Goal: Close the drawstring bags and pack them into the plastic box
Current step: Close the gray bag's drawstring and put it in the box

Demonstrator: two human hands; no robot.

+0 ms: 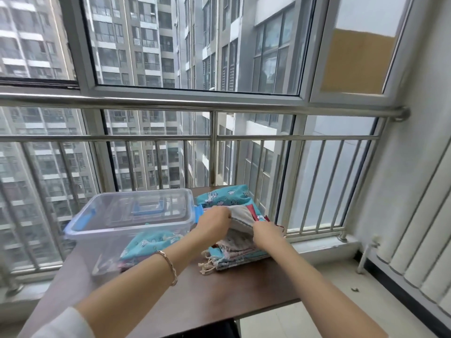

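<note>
Left hand [214, 222] and right hand [267, 234] pinch a pale bag [241, 217] stretched crosswise.

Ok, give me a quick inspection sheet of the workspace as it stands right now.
Surface: dark brown table, set by the window.
Job's things: clear plastic box at left, with a teal bag inside; stack of bags to its right, with drawstrings loose at the near end.
Clutter: nothing seen.
Hands: left hand and right hand both grip the grey bag atop the stack.
Cables: nothing seen.
Surroundings: metal railing behind the table, radiator at right.
</note>
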